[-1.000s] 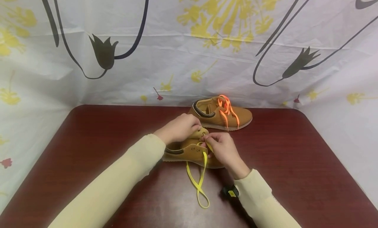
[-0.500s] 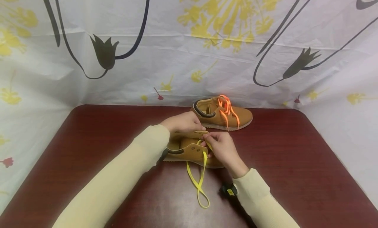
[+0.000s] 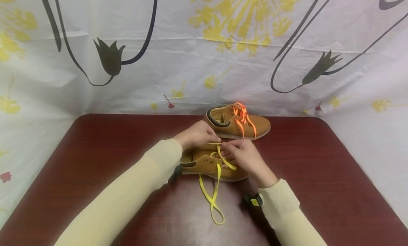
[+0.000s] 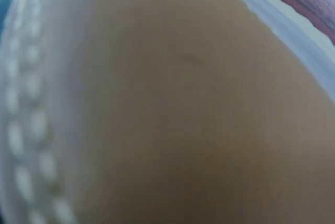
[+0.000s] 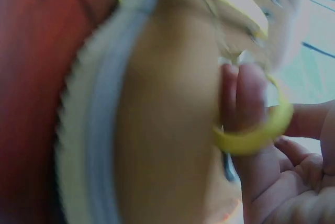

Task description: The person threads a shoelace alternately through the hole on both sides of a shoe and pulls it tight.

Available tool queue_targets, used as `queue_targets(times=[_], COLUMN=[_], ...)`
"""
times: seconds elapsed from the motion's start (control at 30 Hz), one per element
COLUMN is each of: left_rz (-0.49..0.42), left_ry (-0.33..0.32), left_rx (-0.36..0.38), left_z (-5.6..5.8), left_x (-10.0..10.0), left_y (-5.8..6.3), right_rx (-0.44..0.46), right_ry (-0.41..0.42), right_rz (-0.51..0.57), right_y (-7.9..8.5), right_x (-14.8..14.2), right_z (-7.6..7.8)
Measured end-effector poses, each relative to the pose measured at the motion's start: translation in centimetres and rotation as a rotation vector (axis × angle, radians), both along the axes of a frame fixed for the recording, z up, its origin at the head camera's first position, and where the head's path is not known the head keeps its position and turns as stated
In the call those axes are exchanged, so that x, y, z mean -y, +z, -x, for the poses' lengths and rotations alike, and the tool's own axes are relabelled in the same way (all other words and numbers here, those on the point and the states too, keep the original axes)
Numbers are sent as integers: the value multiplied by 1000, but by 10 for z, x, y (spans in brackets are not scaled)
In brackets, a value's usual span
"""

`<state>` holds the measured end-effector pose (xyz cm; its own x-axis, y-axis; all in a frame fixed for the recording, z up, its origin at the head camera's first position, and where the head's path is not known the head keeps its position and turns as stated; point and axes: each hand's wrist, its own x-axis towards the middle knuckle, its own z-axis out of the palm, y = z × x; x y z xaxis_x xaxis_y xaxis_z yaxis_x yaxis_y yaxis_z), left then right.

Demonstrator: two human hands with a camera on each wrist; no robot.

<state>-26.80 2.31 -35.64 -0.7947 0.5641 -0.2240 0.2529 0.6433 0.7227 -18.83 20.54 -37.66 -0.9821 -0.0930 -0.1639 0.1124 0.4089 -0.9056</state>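
I read this as lacing in progress: on my feed the left hand (image 3: 199,133) pinches the far eyelet flap (image 3: 211,145) of the tan shoe (image 3: 204,166), just below both hands. The yellow lace (image 5: 256,139) loops across the right hand (image 3: 245,155), whose grip I cannot tell; next, I'd steady the flap and draw the slack through

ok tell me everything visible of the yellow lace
The yellow lace is flat and fabric-looking. Untied, it runs through eyelets of the near tan shoe, leaving two near-flap ones bare. One length hangs onto the table, crossing itself into a loop; another curves from the far flap over the shoe, beside the right hand.
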Motion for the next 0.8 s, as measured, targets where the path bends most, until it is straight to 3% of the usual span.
queue_targets(times=[0.13, 0.23, 0.4, 0.8], left_rz=[-22, -70, -189, -259], left_ry=[40, 72, 128, 200], left_rx=[-2, 43, 159, 55], left_z=[0, 0, 1, 11], left_x=[1, 0, -5, -4], left_y=[1, 2, 8, 45], right_rx=[-243, -377, -457, -514], right_ry=[16, 74, 178, 135], right_rz=[-189, -332, -372, -415], right_y=[1, -5, -14, -15], right_x=[-14, -18, -13, -11], right_z=[4, 7, 10, 8])
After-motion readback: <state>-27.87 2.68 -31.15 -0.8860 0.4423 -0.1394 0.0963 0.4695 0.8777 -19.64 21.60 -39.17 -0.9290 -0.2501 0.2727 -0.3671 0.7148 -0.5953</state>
